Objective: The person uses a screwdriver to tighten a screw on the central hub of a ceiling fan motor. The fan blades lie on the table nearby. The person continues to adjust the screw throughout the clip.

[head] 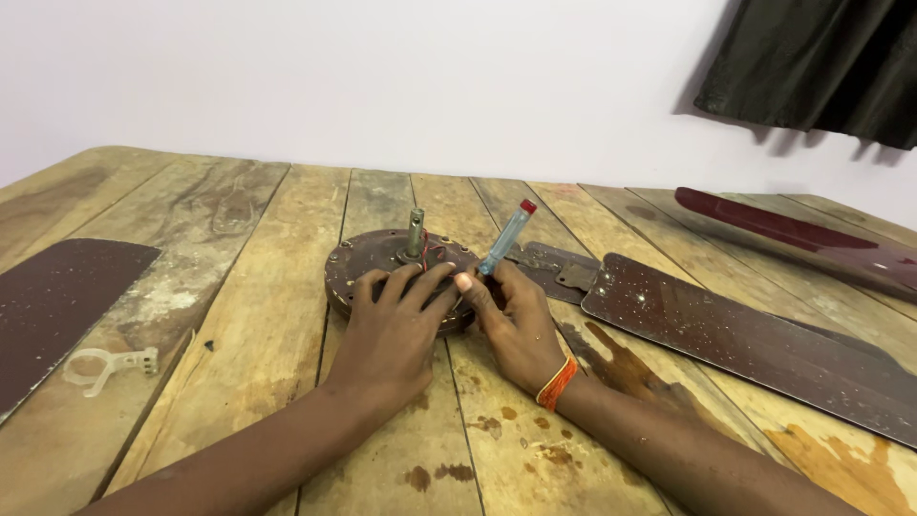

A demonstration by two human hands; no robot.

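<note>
My left hand lies flat with fingers spread on the motor, pinning it to the table. Right fingers pinch the screwdriver, tip hidden at the rim. Risk: tip slips, jabbing my left fingers just beside it.

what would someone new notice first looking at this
Mid-table, the left hand lies flat on a round brown fan motor housing with a short metal shaft standing up from it. Beside it the right hand, with an orange band at the wrist, holds a blue screwdriver with a red cap against the housing's edge. To the right, a long dark red fan blade lies across the wooden plank table.
</note>
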